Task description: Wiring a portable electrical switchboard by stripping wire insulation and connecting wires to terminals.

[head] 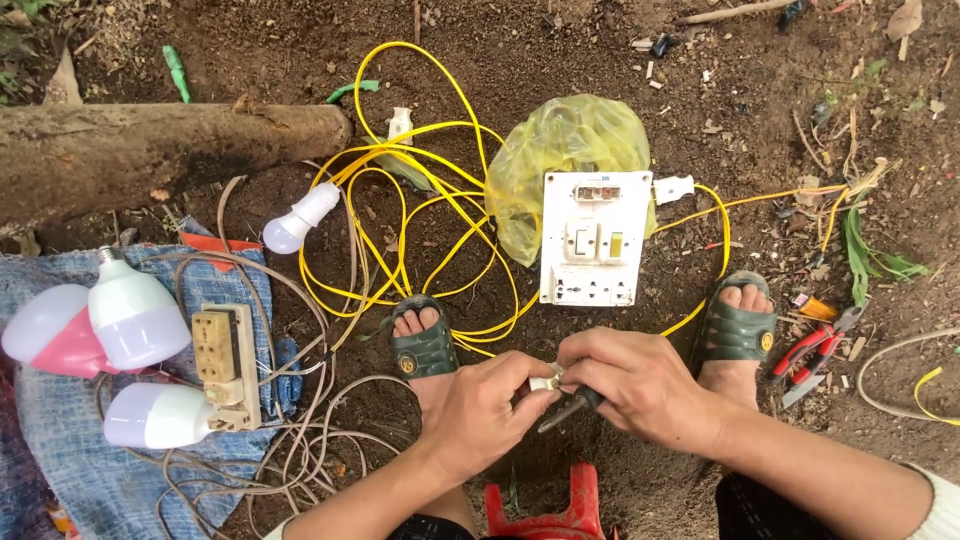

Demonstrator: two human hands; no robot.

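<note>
A white switch-and-socket panel (592, 238) is laid flat on bare soil, with yellow cable (420, 215) looped beside it. Nearer the body, a small white fitting (546, 382) is pinched in the closed fingers of the left hand (480, 415). A dark-handled tool (572, 408) is gripped by the right hand (640, 385), touching the fitting.

Bare brown soil (560, 50) underlies the whole scene. A log (150, 150) lies at upper left. Loose coils of yellow cable (420, 200) spread across the centre, beside a white switch-and-socket panel (592, 240) resting partly on a yellow plastic bag (565, 135). A small white bulb (298, 220) lies left of the coils. On a blue cloth (70, 440) rest three large bulbs (135, 315), a beige double socket (225, 365) and tangled grey wires (320, 440). Red-handled pliers (820, 350) lie at right. A red stool (545, 510) shows at the bottom edge.
</note>
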